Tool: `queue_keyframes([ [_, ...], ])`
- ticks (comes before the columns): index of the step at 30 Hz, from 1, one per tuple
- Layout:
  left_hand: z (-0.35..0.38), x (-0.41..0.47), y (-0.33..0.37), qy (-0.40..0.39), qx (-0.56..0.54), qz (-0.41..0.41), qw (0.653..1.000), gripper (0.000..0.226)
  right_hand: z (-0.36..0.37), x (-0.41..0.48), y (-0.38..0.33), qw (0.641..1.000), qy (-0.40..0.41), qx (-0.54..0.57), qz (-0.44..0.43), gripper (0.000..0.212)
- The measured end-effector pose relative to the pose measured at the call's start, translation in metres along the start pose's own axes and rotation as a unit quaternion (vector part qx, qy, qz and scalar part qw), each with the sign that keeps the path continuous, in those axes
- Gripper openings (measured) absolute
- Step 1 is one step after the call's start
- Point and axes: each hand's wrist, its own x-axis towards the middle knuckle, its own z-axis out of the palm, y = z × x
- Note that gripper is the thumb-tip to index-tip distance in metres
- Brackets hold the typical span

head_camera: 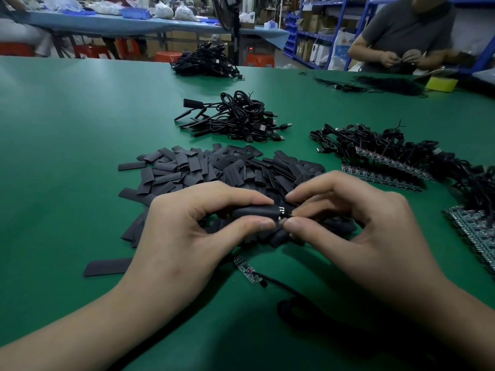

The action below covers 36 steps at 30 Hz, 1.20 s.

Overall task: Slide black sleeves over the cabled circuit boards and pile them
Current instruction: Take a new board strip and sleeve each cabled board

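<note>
The black sleeve (254,212) is pinched in the left hand (187,231) above the heap of sleeves (214,167) on the table (67,143), likely held steady so the right hand (356,226), pinching the circuit board (282,210), can push it in.

Even overhead light, soft shadows, warped edges

I see an assembly workshop: a wide green work table (80,124) carries a heap of cut black sleeves (203,167), piles of coiled cables (238,116) and, at right, rows of cabled circuit boards (385,160). Far right, blue storage racks (342,12) hold cartons (313,22) and 1 other worker (407,30) handles parts; far left, a blue bench (120,24) holds bagged stock (163,9).
</note>
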Motion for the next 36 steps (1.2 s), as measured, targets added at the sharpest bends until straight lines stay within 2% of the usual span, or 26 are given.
queue_keyframes([
  [4,0.000,0.000,-0.001,0.009,-0.003,0.000,1.000,0.019,0.002,-0.001,0.003,0.996,-0.037,0.059,0.047,0.002],
  [8,0.000,0.000,-0.002,0.004,0.011,0.008,1.000,0.020,0.008,-0.004,-0.001,0.996,-0.051,0.064,0.024,0.005],
  [11,0.000,0.001,-0.001,0.023,0.038,0.012,0.999,0.028,0.009,-0.004,-0.001,0.998,-0.032,0.056,0.018,0.005],
  [15,0.001,0.000,0.001,0.061,0.052,-0.002,0.997,0.036,0.010,-0.003,-0.003,0.999,0.015,-0.024,-0.027,0.004],
  [24,0.006,-0.005,0.005,0.039,-0.001,-0.013,0.999,0.062,0.010,-0.006,-0.007,0.986,0.017,-0.155,-0.065,0.005],
  [36,0.003,-0.003,0.007,0.057,0.018,0.004,0.998,0.048,0.009,-0.004,-0.007,0.994,0.008,-0.095,-0.049,0.005],
])
